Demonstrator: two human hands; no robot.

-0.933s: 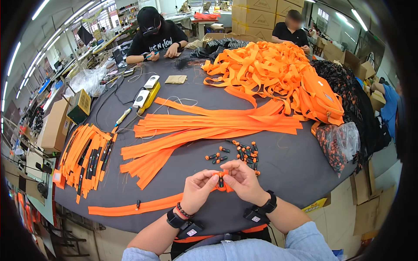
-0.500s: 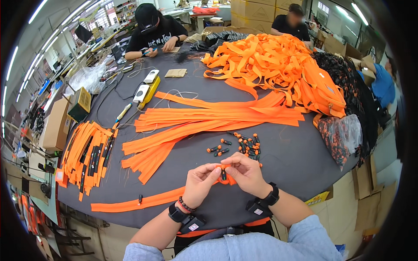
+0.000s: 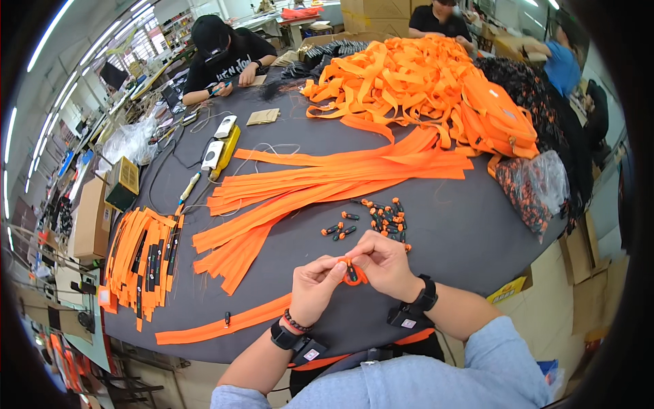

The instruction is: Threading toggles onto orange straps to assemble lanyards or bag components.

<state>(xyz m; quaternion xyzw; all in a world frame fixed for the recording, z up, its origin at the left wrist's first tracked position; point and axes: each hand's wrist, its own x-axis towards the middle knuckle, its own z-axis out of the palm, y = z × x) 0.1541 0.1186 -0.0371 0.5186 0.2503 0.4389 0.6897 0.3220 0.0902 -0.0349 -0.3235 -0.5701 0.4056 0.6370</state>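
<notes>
Left hand (image 3: 313, 290) and right hand (image 3: 390, 264) — fingertips nearly together, pinched on a looped orange strip (image 3: 259, 314) around a dark pull (image 3: 352, 273) — sit above the near edge of a grey table (image 3: 470, 238), its surface spanning to the curved right edge. Beside that edge, a clear bag (image 3: 547, 176) contains orange-and-black pieces. Capped pulls (image 3: 390, 219) lie clustered just beyond the right hand — the nearest obstruction; one small black piece (image 3: 227, 318) stands on the strip.
</notes>
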